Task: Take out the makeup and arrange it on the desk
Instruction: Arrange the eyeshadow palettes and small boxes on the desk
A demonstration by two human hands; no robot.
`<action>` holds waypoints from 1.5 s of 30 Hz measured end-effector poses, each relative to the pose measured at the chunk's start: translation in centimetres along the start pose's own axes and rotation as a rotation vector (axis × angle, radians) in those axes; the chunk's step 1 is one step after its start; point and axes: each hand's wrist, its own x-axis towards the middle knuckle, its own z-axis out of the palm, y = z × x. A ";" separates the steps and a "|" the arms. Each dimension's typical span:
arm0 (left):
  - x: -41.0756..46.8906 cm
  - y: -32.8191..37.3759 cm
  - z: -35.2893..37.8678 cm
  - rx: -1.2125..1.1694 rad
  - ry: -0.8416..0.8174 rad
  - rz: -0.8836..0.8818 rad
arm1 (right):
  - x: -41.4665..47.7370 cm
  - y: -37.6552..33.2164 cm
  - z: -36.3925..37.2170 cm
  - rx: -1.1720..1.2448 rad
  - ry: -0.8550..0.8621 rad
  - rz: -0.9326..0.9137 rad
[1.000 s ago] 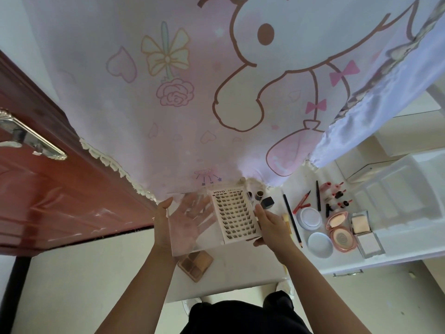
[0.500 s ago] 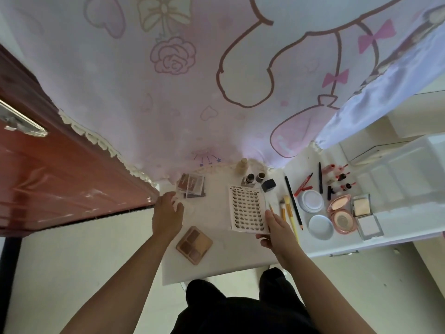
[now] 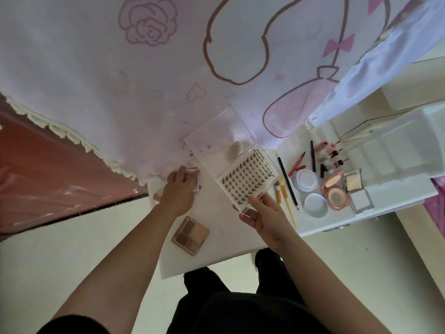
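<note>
The right hand (image 3: 267, 218) pinches the near corner of the clear plastic lash case (image 3: 248, 182), thumb on the top face and fingers curled under it. The lash case is held above the centre of the white tabletop (image 3: 216, 249), tilted, and extends from the hand toward the far side. Its transparent lid (image 3: 216, 138) stands open on the far left of the white lash card.

The left hand (image 3: 179, 189) lies at the far left of the tabletop, under the hem of the pink printed curtain (image 3: 120, 80). Its fingers reach over a small clear-lidded palette (image 3: 196, 183); whether they grip it cannot be told. A square brown eyeshadow palette (image 3: 190, 235) lies flat on the tabletop, near the person, between the two forearms.

Change from the earlier frame: the lash case lay flat on the tabletop with the lid not raised, and the right hand was at its near edge. It is now lifted and open. The left hand was just beside the small palette, on its near left; it is now over it.
</note>
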 end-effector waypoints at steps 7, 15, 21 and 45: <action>-3.8 0.8 1.3 0.045 -0.139 0.032 | 1.3 2.1 2.0 -0.037 0.036 0.018; -6.4 0.7 -2.2 -0.580 -0.015 -0.003 | 1.9 4.9 3.1 -0.093 0.069 -0.016; -7.9 0.0 -6.6 -1.590 0.227 -0.276 | 3.3 6.2 4.8 -0.423 0.041 0.016; -4.2 -2.7 -7.7 -0.898 0.590 -0.014 | 8.2 7.6 4.2 -1.986 -0.179 -0.172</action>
